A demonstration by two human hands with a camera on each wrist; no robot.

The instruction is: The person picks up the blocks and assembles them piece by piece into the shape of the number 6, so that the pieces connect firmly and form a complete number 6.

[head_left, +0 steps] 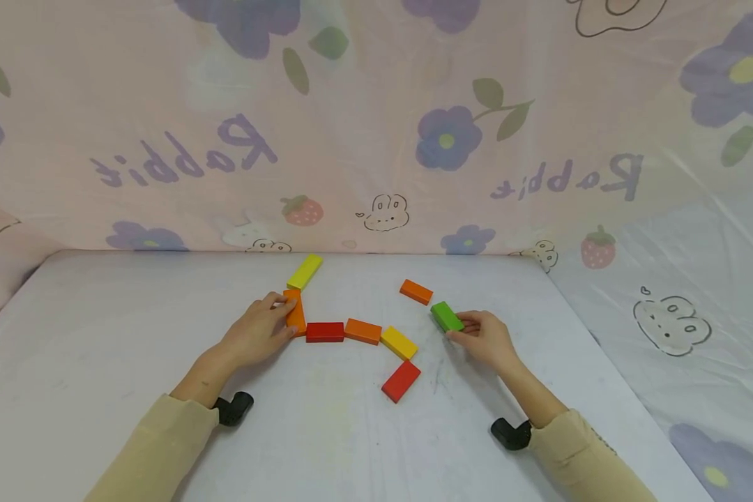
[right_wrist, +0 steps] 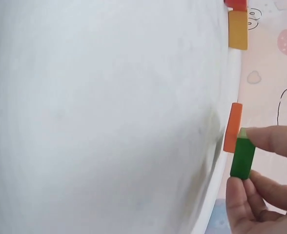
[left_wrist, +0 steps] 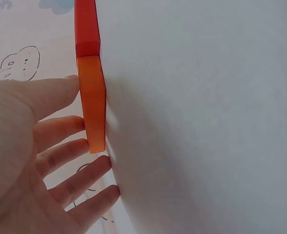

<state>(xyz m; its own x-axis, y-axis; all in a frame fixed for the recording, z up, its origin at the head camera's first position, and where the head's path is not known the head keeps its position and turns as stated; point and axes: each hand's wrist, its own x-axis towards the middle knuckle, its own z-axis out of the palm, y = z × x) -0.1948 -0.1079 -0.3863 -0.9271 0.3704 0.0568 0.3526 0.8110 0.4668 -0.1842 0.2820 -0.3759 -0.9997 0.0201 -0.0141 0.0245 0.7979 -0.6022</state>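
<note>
My left hand point(head_left: 259, 332) is at an orange block point(head_left: 297, 315) on the white table. In the left wrist view its thumb and extended fingers touch one long side of that block. A yellow-green block point(head_left: 305, 271) lies at the far end of the orange block, and a red block point(head_left: 325, 332) is at its near end. My right hand point(head_left: 484, 339) pinches a green block point(head_left: 446, 317) between thumb and fingertips, also seen in the right wrist view. Close beyond the green block lies a separate orange block point(head_left: 416, 292).
From the red block, a curved row continues right with another orange block point(head_left: 363, 331), a yellow block point(head_left: 399, 342) and a second red block point(head_left: 401, 381). Behind the white table point(head_left: 326, 439) hangs a printed cloth point(head_left: 364, 139), which also runs along the right side.
</note>
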